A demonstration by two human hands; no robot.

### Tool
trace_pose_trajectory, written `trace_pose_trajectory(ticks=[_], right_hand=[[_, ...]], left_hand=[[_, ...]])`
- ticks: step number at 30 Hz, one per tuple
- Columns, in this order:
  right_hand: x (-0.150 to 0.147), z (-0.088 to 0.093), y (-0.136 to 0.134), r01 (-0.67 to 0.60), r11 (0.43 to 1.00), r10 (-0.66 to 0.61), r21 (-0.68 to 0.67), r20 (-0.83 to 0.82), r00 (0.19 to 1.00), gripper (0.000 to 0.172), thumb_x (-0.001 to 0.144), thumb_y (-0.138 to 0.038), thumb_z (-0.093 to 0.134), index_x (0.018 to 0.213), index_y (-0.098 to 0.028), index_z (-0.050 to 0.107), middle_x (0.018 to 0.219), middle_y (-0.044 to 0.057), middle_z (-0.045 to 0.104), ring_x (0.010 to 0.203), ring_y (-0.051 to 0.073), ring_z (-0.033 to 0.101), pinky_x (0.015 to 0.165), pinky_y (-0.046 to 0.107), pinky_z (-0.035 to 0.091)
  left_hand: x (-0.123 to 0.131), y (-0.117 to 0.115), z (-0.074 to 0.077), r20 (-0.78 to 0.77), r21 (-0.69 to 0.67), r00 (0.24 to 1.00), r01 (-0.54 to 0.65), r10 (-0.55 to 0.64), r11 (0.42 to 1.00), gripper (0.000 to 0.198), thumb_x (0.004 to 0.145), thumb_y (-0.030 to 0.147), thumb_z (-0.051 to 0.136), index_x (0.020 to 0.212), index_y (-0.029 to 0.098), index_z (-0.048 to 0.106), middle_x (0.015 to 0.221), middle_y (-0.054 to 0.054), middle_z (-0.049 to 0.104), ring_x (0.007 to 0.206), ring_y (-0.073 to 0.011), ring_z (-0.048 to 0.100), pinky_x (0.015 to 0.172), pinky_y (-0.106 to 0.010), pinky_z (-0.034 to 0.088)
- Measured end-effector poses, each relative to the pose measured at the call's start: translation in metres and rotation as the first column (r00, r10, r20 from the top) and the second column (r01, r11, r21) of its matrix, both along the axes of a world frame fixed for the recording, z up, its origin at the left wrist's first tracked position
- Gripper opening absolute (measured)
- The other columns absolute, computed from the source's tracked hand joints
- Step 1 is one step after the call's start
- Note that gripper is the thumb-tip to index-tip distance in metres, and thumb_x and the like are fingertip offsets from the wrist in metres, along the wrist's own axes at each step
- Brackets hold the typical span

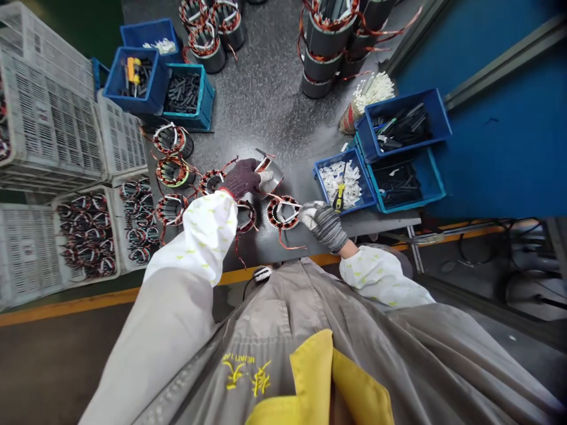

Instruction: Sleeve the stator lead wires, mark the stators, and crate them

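My left hand (pixel 241 178), in a dark maroon glove with pale fingertips, grips a tilted motor stator (pixel 275 176) with a bare metal outer wall. My right hand (pixel 325 224), in a grey striped knit glove, is closed at the right rim of another stator (pixel 268 213), which stands upright near the table's front edge with copper windings and loose leads. A thin white strip (pixel 287 203) crosses that stator's top and runs to my right fingertips. Partly under my left forearm are two more wound stators, one (pixel 211 182) behind and one (pixel 246 216) in front.
Several wound stators (pixel 172 171) line the left side, beside white crates (pixel 116 236) of more stators. Blue bins (pixel 339 159) hold white pieces, dark strips and a yellow-handled screwdriver (pixel 339 196). Stacked stators (pixel 325 44) and a bundle of white sticks (pixel 374 91) stand farther back.
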State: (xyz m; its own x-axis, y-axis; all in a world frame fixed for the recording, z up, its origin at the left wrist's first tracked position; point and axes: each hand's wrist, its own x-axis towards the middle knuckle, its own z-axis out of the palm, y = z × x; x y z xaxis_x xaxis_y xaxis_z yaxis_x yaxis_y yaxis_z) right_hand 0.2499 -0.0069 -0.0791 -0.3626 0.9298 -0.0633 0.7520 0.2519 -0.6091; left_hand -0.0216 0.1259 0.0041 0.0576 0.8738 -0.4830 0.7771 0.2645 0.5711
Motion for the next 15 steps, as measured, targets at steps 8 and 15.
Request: trace_pose_trajectory(ticks=[8, 15], right_hand=[[-0.029, -0.003, 0.017, -0.326, 0.931, 0.352, -0.164, 0.163, 0.922, 0.036, 0.111, -0.02, 0.055, 0.13, -0.014, 0.084, 0.147, 0.019, 0.077, 0.142, 0.033, 0.065, 0.129, 0.05, 0.046], [0.003, -0.009, 0.051, -0.28, 0.95, 0.289, -0.137, 0.049, 0.956, 0.048, 0.116, -0.028, 0.04, 0.133, -0.018, 0.083, 0.133, 0.015, 0.081, 0.131, 0.031, 0.069, 0.122, 0.046, 0.052]], left_hand=[[0.032, -0.058, -0.022, -0.497, 0.086, 0.849, 0.253, -0.179, 0.964, 0.051, 0.105, 0.028, 0.059, 0.156, 0.023, 0.064, 0.158, -0.018, 0.067, 0.153, -0.0387, 0.055, 0.126, -0.055, 0.04], [0.062, -0.09, -0.029, -0.104, -0.287, 0.87, 0.438, -0.482, 0.852, 0.05, 0.097, 0.022, 0.063, 0.147, 0.026, 0.071, 0.142, -0.01, 0.079, 0.128, -0.0305, 0.075, 0.103, -0.037, 0.057]])
